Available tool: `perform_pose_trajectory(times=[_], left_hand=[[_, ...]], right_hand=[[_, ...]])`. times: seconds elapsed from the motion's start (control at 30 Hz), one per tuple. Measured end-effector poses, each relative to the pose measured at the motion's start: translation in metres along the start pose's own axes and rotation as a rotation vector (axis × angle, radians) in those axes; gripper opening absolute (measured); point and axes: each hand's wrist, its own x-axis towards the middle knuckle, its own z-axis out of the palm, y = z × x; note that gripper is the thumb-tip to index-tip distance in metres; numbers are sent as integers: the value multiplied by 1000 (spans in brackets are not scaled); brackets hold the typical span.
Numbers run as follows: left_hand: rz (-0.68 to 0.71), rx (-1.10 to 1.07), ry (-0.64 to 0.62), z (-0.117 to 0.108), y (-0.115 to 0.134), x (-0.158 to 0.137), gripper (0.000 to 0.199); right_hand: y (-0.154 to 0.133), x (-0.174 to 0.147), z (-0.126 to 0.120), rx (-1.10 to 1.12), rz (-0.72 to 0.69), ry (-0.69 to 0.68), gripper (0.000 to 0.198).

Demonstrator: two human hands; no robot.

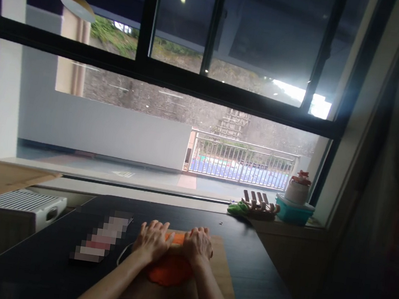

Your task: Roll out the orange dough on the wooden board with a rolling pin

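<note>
A flattened orange sheet, like dough or clay (169, 271), lies on a wooden board (221, 276). Across it runs a pale rolling pin (175, 248), of which only a short stretch shows between my hands. My left hand (153, 242) is curled over the pin's left part, and my right hand (199, 245) over its right part. More of the orange sheet shows beyond the pin. My palms and the pin's ends are hidden. By my left wrist a thin curved metal handle (122, 253) sticks out at the board's left edge.
The board rests on a dark table (256, 276). A blurred-out flat object (101, 239) lies on the left. On the sill are a green cloth (237, 208), a wooden rack (260, 206) and a teal box (293, 210) bearing a white jar (296, 192). Cardboard (2, 178) lies far left.
</note>
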Motion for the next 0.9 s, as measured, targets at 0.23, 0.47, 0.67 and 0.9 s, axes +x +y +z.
perform_pose_trajectory(times=[0.23, 0.47, 0.67, 0.9], left_hand=[[18, -16, 41, -4, 3, -15, 50], [5, -35, 42, -1, 2, 9, 50], [-45, -47, -28, 4, -1, 42, 52], [-56, -49, -65, 5, -3, 51, 56]], right_hand=[[2, -11, -1, -32, -33, 22, 32], [-1, 14, 7, -14, 14, 2, 27], [1, 46, 19, -27, 28, -17, 26], [2, 55, 22, -25, 17, -35, 26]])
